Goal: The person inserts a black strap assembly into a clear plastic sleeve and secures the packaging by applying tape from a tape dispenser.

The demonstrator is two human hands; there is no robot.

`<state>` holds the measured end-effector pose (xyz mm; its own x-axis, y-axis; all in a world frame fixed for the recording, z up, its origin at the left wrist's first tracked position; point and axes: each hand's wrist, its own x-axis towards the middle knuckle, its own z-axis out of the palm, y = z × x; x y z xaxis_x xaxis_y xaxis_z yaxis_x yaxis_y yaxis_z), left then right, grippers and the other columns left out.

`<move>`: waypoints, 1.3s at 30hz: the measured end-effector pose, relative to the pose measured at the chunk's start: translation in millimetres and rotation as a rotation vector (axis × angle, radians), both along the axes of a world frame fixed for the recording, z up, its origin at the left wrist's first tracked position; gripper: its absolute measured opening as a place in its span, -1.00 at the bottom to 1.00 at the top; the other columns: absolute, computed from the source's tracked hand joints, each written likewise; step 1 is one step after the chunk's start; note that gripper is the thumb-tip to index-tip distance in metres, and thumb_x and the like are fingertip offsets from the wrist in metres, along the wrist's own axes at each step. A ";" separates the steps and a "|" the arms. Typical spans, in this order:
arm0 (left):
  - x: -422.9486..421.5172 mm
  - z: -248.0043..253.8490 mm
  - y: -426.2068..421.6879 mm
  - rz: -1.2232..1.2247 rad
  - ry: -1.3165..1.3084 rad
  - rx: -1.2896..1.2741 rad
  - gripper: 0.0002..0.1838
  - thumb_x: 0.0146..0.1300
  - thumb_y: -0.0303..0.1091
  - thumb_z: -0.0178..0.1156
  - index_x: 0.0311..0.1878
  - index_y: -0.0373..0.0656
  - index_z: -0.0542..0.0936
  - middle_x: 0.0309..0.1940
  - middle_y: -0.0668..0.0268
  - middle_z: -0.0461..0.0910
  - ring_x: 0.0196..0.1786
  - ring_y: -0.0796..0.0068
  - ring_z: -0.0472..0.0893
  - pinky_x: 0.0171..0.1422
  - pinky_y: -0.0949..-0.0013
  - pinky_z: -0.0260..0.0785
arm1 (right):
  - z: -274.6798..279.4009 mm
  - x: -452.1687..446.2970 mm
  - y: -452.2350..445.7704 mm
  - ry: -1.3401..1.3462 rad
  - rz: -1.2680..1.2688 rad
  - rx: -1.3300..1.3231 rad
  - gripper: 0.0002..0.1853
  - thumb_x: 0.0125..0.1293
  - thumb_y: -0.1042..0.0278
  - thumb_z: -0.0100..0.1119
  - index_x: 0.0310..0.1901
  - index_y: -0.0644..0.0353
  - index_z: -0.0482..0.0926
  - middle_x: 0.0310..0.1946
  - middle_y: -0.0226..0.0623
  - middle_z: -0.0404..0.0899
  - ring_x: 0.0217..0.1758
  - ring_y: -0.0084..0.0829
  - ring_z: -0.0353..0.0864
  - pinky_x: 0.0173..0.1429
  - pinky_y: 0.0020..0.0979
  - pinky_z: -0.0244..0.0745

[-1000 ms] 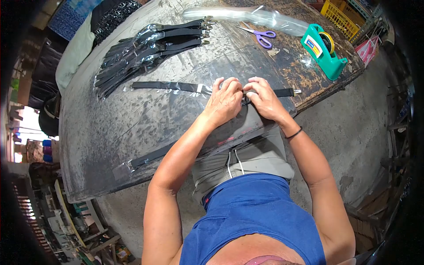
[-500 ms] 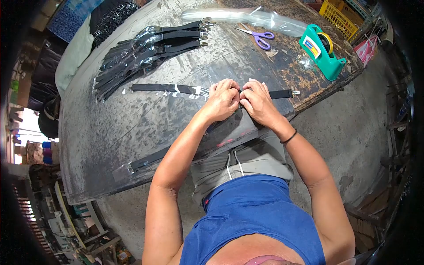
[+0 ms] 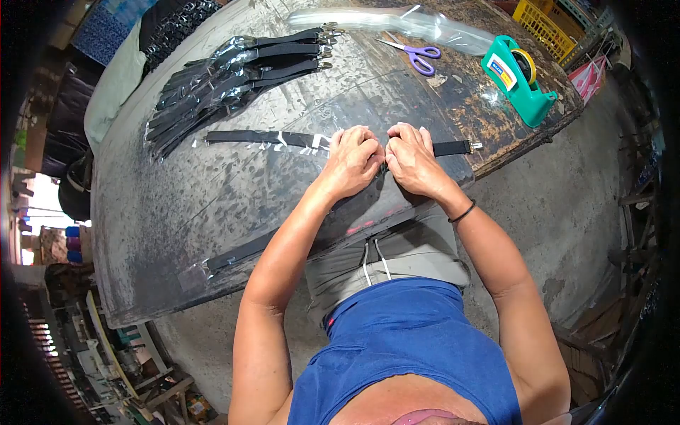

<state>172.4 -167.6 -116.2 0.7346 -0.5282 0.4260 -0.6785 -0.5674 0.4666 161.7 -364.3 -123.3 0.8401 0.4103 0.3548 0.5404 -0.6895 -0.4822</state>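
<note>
A black elastic strap (image 3: 450,148) with a metal clip on its right end lies across the table in front of me. Its left stretch sits in a clear plastic sleeve (image 3: 283,141) that shines with reflections. My left hand (image 3: 352,163) is closed over the strap's middle, fingers curled down. Right beside it, my right hand (image 3: 414,160) grips the strap with bent fingers, the clip end sticking out past it. The fingertips and the part of the strap between them are mostly hidden.
Up left lies a pile of packed black straps (image 3: 234,81) with metal clips. Purple-handled scissors (image 3: 421,59), a clear plastic bundle (image 3: 453,37) and a green tape dispenser (image 3: 520,85) are at the far side. Another black strap (image 3: 241,253) lies along the near table edge.
The sleeved left part of the strap has shifted slightly left. My hands stay at nearly the same spot, with small changes in how the fingers are bent.
</note>
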 end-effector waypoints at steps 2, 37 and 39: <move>-9.2 7.3 0.9 0.048 -0.061 -0.007 -0.82 0.10 -0.45 0.35 -0.21 -0.12 0.60 -0.04 0.23 0.53 0.23 0.08 0.48 0.33 0.02 0.20 | -2.1 1.4 0.5 0.035 -0.019 0.014 -0.85 0.31 0.34 0.12 -0.22 0.25 0.54 0.14 -0.08 0.43 0.34 -0.05 0.34 0.44 0.18 0.03; -71.0 20.6 -18.1 0.258 -0.055 0.435 -0.38 0.23 0.05 0.29 0.27 -0.08 0.49 0.17 0.32 0.45 0.33 0.25 0.34 0.32 0.02 0.11 | 19.1 8.3 -7.0 0.047 -0.022 -0.061 -0.82 0.17 0.34 0.19 -0.22 0.21 0.63 -0.02 -0.14 0.53 0.19 -0.11 0.46 0.23 -0.07 0.28; -70.8 19.4 -18.2 0.261 -0.067 0.429 -0.38 0.23 0.04 0.30 0.27 -0.07 0.48 0.17 0.33 0.45 0.33 0.25 0.34 0.32 0.01 0.11 | 15.9 8.5 -21.9 0.057 0.012 -0.018 -0.81 0.18 0.38 0.19 -0.17 0.20 0.61 -0.02 -0.13 0.53 0.19 -0.10 0.47 0.24 -0.07 0.29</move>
<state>101.6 -185.8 -96.8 0.8438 -0.4685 0.2617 -0.5090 -0.8532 0.1140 170.3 -386.2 -107.4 0.8537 0.4263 0.2991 0.5207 -0.6923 -0.4996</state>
